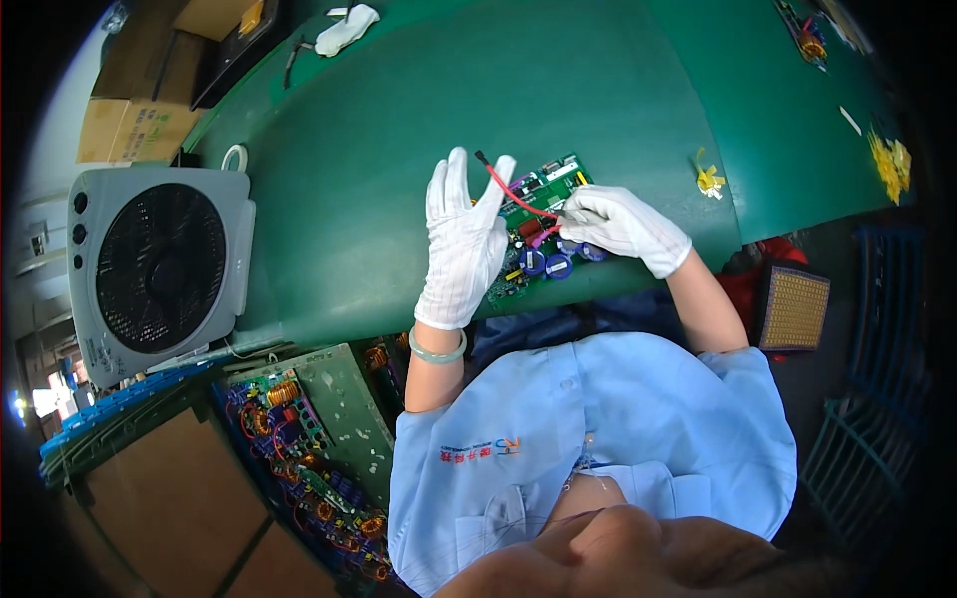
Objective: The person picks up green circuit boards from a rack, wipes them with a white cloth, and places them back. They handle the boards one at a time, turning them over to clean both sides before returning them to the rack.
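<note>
At one circuit board [530, 228], our left hand [464, 239] spreads wide; our right hand [620, 223] pinches one red wire [518, 201]; one fan [161, 267] stands left.

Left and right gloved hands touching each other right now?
Apart. The head view shows a clear gap between the left hand and the right hand, with part of the green circuit board visible in it.
</note>
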Available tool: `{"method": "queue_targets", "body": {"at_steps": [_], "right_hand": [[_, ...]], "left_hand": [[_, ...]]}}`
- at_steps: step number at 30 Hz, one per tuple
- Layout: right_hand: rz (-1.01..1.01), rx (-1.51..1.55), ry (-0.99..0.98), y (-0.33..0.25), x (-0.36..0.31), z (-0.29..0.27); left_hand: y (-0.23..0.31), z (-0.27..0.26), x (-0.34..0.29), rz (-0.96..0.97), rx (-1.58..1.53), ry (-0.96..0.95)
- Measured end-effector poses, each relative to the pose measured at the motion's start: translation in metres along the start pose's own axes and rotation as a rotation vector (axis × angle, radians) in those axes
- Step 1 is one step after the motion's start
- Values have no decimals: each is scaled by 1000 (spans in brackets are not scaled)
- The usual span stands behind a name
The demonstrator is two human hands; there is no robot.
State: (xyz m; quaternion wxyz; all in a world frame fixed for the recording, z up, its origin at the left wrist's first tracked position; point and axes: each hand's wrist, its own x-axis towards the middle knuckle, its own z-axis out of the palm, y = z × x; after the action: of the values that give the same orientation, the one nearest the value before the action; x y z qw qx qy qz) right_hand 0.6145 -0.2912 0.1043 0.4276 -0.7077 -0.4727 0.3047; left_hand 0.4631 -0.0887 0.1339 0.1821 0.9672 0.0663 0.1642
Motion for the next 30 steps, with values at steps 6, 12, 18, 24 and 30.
{"method": "queue_targets", "body": {"at_steps": [6, 12, 18, 24, 30], "right_hand": [[306, 999, 123, 15, -69, 10], [150, 1098, 283, 24, -92, 26], [-146, 1457, 281, 53, -100, 41], [-191, 1413, 286, 55, -98, 42], [-159, 1476, 236, 52, -98, 34]], "left_hand": [[31, -3, -1, 181, -553, -19], [51, 6, -29, -55, -1488, -124], [36, 16, -54, -155, -1170, 184], [32, 31, -60, -176, -1000, 307], [28, 39, -58, -155, -1125, 320]]}}
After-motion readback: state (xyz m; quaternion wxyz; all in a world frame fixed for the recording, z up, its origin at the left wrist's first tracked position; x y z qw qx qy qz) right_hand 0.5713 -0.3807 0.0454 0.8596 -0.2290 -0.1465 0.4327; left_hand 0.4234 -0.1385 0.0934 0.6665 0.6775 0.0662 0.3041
